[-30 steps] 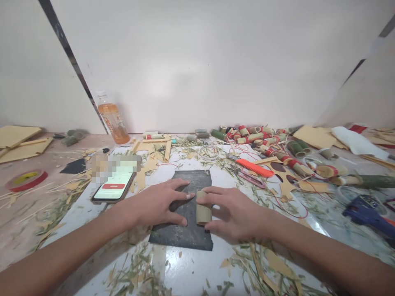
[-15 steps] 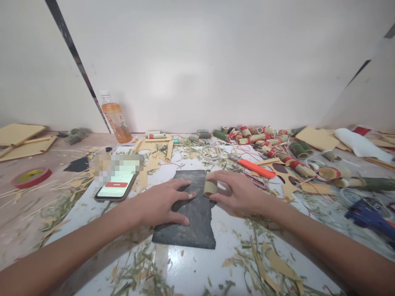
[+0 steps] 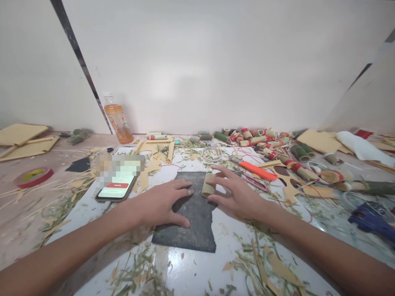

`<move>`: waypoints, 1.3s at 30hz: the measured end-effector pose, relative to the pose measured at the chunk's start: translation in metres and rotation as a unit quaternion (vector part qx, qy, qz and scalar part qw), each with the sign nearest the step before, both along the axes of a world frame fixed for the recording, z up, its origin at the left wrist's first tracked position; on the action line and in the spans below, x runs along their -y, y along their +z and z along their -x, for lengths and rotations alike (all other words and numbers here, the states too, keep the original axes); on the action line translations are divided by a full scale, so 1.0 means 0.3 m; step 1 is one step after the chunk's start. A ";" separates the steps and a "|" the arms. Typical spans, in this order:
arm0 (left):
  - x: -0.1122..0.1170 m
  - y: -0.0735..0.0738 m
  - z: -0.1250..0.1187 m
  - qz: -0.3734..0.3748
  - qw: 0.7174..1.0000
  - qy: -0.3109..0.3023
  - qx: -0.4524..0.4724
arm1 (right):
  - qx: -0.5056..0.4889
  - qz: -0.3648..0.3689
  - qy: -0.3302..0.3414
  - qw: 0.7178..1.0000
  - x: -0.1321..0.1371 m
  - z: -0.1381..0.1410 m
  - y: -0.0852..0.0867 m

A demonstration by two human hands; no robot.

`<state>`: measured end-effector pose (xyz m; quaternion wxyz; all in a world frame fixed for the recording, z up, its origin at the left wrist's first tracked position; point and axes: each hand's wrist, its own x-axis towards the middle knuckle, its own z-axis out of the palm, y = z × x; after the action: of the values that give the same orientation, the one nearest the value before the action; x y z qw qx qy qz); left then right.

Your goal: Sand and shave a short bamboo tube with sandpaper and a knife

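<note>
A dark grey abrasive sheet lies flat on the white table in front of me. My left hand presses on its left half with fingers spread flat. My right hand grips a short tan bamboo tube between thumb and fingers. The tube lies on its side near the sheet's upper right corner, touching the surface.
A phone with a lit screen lies left of the sheet. An orange drink bottle stands at the wall. Several bamboo tubes, an orange comb-like tool, a blue tool, a red tape roll and shavings litter the table.
My right hand slid the bamboo tube away from me along the sheet, from its middle right to its upper right corner. The left hand stayed pressed on the sheet.
</note>
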<state>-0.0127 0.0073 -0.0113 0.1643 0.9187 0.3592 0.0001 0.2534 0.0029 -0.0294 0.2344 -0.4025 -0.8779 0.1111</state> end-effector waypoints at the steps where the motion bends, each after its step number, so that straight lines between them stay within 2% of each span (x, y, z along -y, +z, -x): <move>1: 0.000 -0.002 0.001 -0.001 1.000 0.000 0.002 | -0.001 0.003 0.002 1.000 0.000 0.000 0.000; 4: 0.001 -0.005 0.002 -0.001 1.000 0.004 0.003 | -0.013 0.013 0.012 1.000 -0.005 0.002 0.001; 8: 0.003 -0.005 0.001 0.012 1.000 0.016 -0.007 | -0.030 0.005 -0.009 1.000 -0.016 0.005 -0.005; 12: 0.000 -0.006 -0.001 0.016 0.999 0.028 -0.017 | -0.032 -0.001 -0.002 0.999 0.013 0.021 -0.001; 14: 0.000 -0.005 -0.001 0.019 0.999 0.032 -0.020 | -0.029 0.021 0.021 0.999 0.042 0.032 0.015; 17: 0.001 0.000 -0.002 0.019 0.999 0.024 -0.018 | 0.016 0.070 0.106 0.992 0.066 0.039 0.041; 18: 0.001 0.002 -0.003 0.017 0.999 0.020 -0.019 | 0.023 0.067 0.093 0.993 0.067 0.037 0.047; 20: 0.001 0.004 -0.005 0.015 0.999 0.020 -0.023 | 0.017 0.024 0.011 1.000 0.066 0.031 0.053; 21: 0.000 0.004 -0.005 0.014 0.999 0.025 -0.025 | 0.017 0.022 0.001 1.000 0.068 0.030 0.055; 25: -0.002 0.001 -0.007 0.013 0.999 0.024 -0.022 | 0.032 0.076 0.113 0.990 0.082 0.034 0.058; 29: 0.000 0.004 -0.006 0.014 0.999 0.025 -0.022 | 0.051 -0.004 0.036 0.998 0.019 0.026 0.051; 34: 0.003 0.002 -0.002 0.008 0.999 0.025 -0.019 | 0.026 0.006 0.009 1.000 -0.059 0.004 0.024; 39: 0.001 -0.006 -0.001 0.006 0.999 0.034 -0.025 | 0.009 0.026 -0.004 1.000 -0.014 0.031 0.013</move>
<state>-0.0124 0.0071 -0.0132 0.1610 0.9045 0.3944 -0.0190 0.2441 0.0073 -0.0254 0.2164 -0.4130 -0.8752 0.1291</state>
